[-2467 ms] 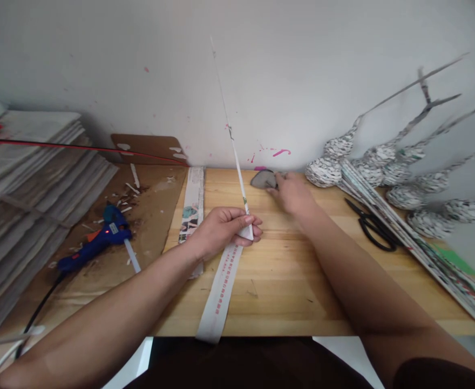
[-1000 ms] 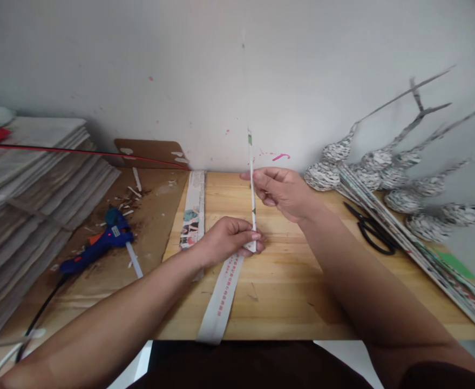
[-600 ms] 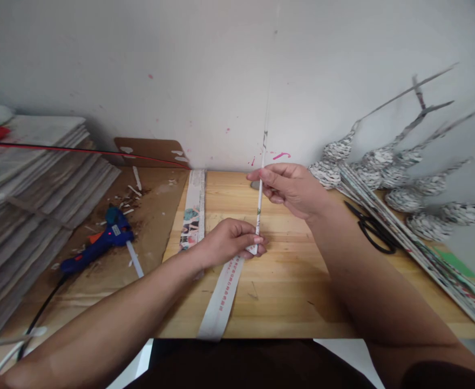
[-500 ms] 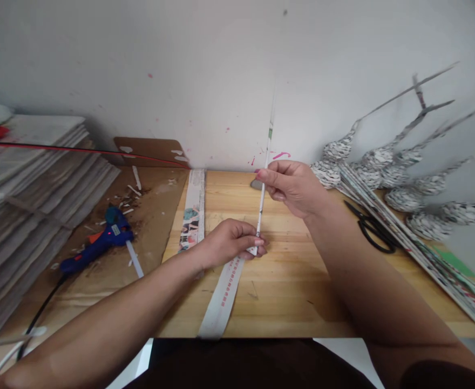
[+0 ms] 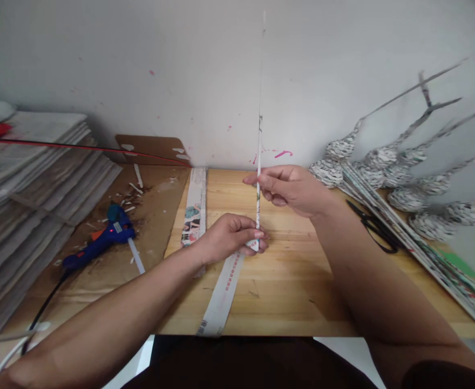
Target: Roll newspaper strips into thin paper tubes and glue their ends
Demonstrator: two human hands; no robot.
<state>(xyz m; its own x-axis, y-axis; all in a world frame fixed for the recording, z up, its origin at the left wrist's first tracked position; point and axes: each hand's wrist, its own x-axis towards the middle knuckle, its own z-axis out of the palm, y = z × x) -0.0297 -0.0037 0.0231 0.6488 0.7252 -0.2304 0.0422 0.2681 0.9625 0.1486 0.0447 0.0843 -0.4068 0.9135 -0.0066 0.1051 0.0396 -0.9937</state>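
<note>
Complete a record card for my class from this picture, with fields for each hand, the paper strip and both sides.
left hand: pinches the paper tube near its lower end
right hand: pinches it higher up
paper strip: runs from the left hand toward the person
picture left: glue gun on cardboard, paper stack
picture right: black scissors, tube bundle, woven shapes

Soft, slightly dim light, with outer edges stretched and blurred.

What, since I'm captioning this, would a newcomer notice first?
A thin white paper tube rises at centre, held by the bare left hand and bare right hand. Woven grey-white paper bulbs cluster at right; a blue plastic glue gun lies on brown cardboard at left.
</note>
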